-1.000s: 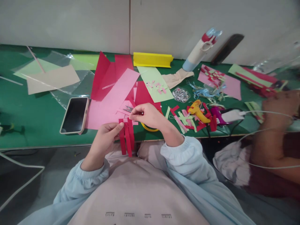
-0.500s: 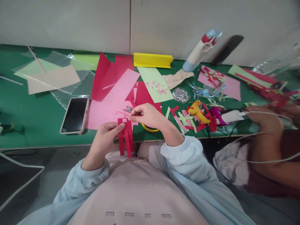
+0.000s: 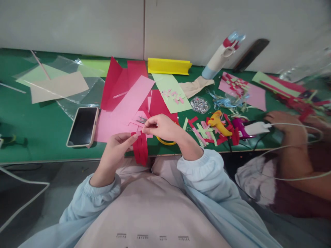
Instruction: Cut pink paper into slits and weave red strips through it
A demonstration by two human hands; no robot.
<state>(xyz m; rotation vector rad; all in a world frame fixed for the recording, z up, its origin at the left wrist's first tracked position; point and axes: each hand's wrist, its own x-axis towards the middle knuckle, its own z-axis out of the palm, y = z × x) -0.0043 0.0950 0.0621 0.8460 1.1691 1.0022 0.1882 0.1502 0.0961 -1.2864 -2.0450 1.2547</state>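
Several red paper strips (image 3: 141, 151) hang side by side over the table's front edge. My left hand (image 3: 117, 148) pinches their upper left end between thumb and fingers. At their upper right end, my right hand (image 3: 159, 127) is closed, with thumb and fingertips on the strips. Just behind the fingers lie small scissors or snips with metal blades (image 3: 141, 120) on pink paper (image 3: 111, 120). A yellow ring (image 3: 165, 142) is partly hidden under my right wrist.
A phone (image 3: 83, 126) lies left of my hands. Rightward are loose strips (image 3: 201, 132), a yellow glue gun (image 3: 219, 124), a bead box (image 3: 200, 104) and a white cable (image 3: 297, 124). Another person's arm (image 3: 294, 148) rests at the far right. A bottle (image 3: 218, 60) leans behind.
The hanging red strips have drawn closer together and their lower ends sit higher. My hands have barely moved. The other person's hand at the right has shifted slightly left.
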